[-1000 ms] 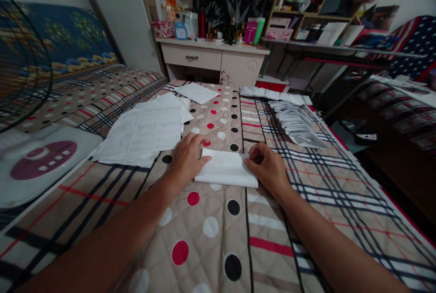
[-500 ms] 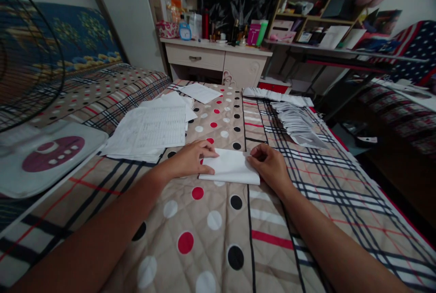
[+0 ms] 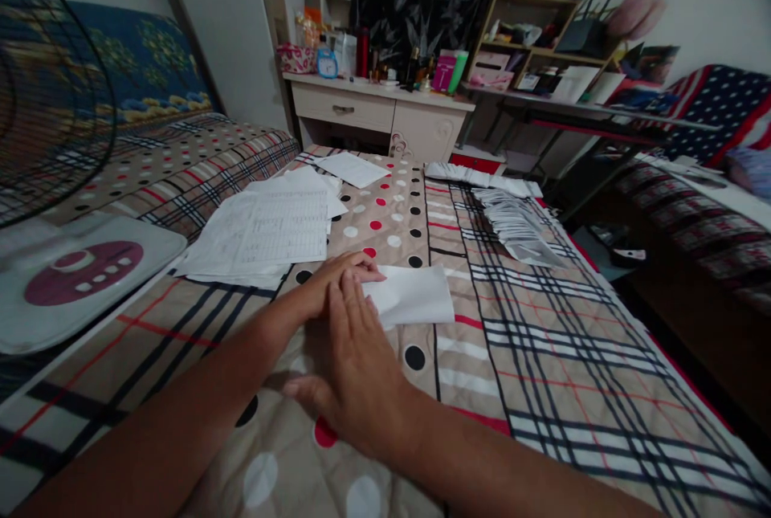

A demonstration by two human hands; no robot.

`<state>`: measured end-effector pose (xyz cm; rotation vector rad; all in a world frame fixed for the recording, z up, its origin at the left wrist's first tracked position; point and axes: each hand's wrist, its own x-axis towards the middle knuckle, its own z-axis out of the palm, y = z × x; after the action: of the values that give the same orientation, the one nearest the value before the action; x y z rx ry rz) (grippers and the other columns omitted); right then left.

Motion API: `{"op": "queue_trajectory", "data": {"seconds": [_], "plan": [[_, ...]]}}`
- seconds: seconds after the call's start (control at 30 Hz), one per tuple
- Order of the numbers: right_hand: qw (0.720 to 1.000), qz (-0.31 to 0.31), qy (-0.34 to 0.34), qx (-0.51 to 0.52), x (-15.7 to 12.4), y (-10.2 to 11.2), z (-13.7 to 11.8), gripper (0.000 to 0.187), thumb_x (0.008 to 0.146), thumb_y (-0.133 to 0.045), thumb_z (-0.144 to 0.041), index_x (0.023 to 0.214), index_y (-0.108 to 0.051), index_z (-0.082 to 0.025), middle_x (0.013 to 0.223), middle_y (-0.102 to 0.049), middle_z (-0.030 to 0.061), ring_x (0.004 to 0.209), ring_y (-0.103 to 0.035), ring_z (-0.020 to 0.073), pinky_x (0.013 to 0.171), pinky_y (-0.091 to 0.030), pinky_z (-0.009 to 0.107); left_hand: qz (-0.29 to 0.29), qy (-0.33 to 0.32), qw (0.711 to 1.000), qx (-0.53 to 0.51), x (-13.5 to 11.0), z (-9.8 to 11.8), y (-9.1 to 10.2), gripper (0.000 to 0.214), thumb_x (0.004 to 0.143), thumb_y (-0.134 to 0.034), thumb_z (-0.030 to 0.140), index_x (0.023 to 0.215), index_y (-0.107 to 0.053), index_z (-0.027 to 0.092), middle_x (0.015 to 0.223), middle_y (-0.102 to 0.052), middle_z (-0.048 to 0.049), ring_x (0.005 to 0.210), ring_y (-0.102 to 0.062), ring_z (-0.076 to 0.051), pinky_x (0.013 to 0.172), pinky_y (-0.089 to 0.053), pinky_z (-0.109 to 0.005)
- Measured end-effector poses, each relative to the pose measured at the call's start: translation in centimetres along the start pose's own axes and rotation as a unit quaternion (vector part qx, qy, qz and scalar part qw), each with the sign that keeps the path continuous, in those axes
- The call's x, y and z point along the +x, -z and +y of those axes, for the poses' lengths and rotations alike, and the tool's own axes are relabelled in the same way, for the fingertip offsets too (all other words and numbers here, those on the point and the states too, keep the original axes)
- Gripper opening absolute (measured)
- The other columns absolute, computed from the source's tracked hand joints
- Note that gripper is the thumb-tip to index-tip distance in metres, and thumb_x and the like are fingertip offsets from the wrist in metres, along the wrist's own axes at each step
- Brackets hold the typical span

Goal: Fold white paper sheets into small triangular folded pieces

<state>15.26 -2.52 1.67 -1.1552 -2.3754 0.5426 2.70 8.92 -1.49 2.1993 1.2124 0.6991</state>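
A folded white sheet of paper (image 3: 415, 295) lies on the quilted bedspread in front of me. My left hand (image 3: 337, 273) holds its left end, fingertips pressed on the far side; the thumb is hidden behind the other hand. My right hand (image 3: 367, 357) is open and reaches across from the right. Its fingers lie straight against the near left part of the paper, touching or overlapping my left hand, and its thumb sticks out to the left over the bedspread.
Left of the hands lies a pile of printed sheets (image 3: 265, 225), with another sheet (image 3: 352, 169) beyond. A fanned stack of folded papers (image 3: 511, 225) and a row of folded papers (image 3: 482, 178) lie right. A fan (image 3: 54, 84) and a white plastic bag (image 3: 90, 277) are at left.
My right hand has left the paper's right end and swung left, flattening from a pinch to straight fingers at the paper's left part. My left hand stays at the left end.
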Motion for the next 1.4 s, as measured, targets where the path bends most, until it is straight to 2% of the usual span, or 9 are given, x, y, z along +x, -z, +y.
{"op": "queue_trajectory", "data": {"seconds": [0.17,0.37,0.53,0.73,0.87,0.93,1.03,1.23,1.4], "plan": [[0.998,0.006,-0.07,0.003,0.5,-2.2,0.2,0.119,0.074,-0.056,-0.073,0.152,-0.001,-0.001,0.157,0.005,0.0271,0.145,0.008,0.0405,0.111,-0.021,0.066,-0.032,-0.036,0.999,0.021,-0.3,0.2,0.4,0.023,0.079,-0.067,0.038,0.099,-0.073,0.028,0.105,-0.067,-0.0052,0.104,-0.06,-0.023,0.09,-0.048,-0.039],[0.991,-0.025,-0.094,-0.096,-2.9,-0.4,3.1,0.115,0.077,-0.046,-0.077,0.146,-0.02,0.011,0.153,-0.009,0.0353,0.144,0.001,0.0431,0.113,-0.018,0.063,-0.046,-0.067,0.995,0.05,-0.4,0.5,0.4,0.043,0.071,-0.074,0.033,0.113,-0.07,0.029,0.113,-0.061,-0.0051,0.107,-0.057,-0.022,0.097,-0.044,-0.038],[0.981,0.018,-0.081,-0.173,-6.6,1.7,6.8,0.106,0.079,-0.043,-0.077,0.15,-0.021,-0.001,0.155,-0.015,0.029,0.146,-0.005,0.0392,0.112,-0.024,0.062,-0.063,-0.051,0.994,0.079,-0.4,0.6,1.0,0.056,0.063,-0.081,0.042,0.115,-0.069,0.028,0.118,-0.059,-0.0052,0.109,-0.056,-0.023,0.097,-0.043,-0.038],[0.975,0.024,-0.067,-0.212,-7.6,2.3,7.8,0.096,0.084,-0.049,-0.065,0.147,-0.027,0.004,0.155,-0.017,0.0294,0.145,-0.009,0.0395,0.114,-0.026,0.059,-0.063,-0.044,0.98,0.181,-1.3,7.0,-0.7,0.034,0.081,-0.066,0.026,0.114,-0.068,0.02,0.126,-0.059,-0.0102,0.121,-0.051,-0.03,0.105,-0.035,-0.048],[0.973,0.052,-0.037,-0.221,-7.8,1.6,8.1,0.084,0.084,-0.055,-0.05,0.15,-0.026,-0.007,0.156,-0.023,0.0198,0.146,-0.012,0.0375,0.114,-0.026,0.059,-0.148,-0.131,0.979,0.056,-2.2,11.0,-4.6,0.072,0.092,-0.048,0.049,0.151,-0.024,0.015,0.158,-0.022,-0.0144,0.146,-0.021,-0.026,0.116,-0.027,-0.041],[0.971,0.063,-0.027,-0.229,-8.0,1.4,8.3,0.082,0.083,-0.055,-0.042,0.151,-0.024,-0.008,0.157,-0.024,0.018,0.146,-0.014,0.0362,0.114,-0.027,0.058,-0.169,-0.146,0.973,0.05,-2.8,10.8,-5.8,0.093,0.087,-0.043,0.066,0.153,-0.008,0.011,0.16,-0.006,-0.0173,0.148,-0.003,-0.028,0.12,-0.016,-0.045],[0.972,0.042,-0.034,-0.23,-8.0,1.5,8.4,0.089,0.083,-0.055,-0.049,0.15,-0.022,0.0,0.157,-0.018,0.023,0.146,-0.013,0.0376,0.114,-0.028,0.057,-0.174,-0.137,0.97,0.096,-4.3,8.5,-5.3,0.106,0.081,-0.039,0.075,0.152,0.004,0.009,0.159,0.003,-0.0179,0.148,0.003,-0.027,0.121,-0.01,-0.043],[0.974,0.01,-0.08,-0.212,-7.4,2.8,7.8,0.092,0.085,-0.043,-0.066,0.147,-0.03,0.0,0.154,-0.023,0.0254,0.145,-0.015,0.0379,0.113,-0.026,0.058,-0.166,-0.1,0.962,0.194,-8.0,4.3,-1.5,0.099,0.083,-0.041,0.072,0.154,0.001,0.018,0.16,0.004,-0.0143,0.148,-0.003,-0.029,0.119,-0.014,-0.044],[0.986,0.012,-0.08,-0.143,-3.7,2.9,3.9,0.095,0.084,-0.039,-0.072,0.147,-0.032,-0.002,0.153,-0.027,0.0246,0.145,-0.014,0.039,0.115,-0.013,0.062,-0.126,-0.078,0.973,0.179,-8.6,4.1,-1.8,0.09,0.087,-0.05,0.055,0.154,0.002,0.024,0.161,-0.007,-0.0091,0.148,-0.012,-0.027,0.119,-0.019,-0.044]]}}
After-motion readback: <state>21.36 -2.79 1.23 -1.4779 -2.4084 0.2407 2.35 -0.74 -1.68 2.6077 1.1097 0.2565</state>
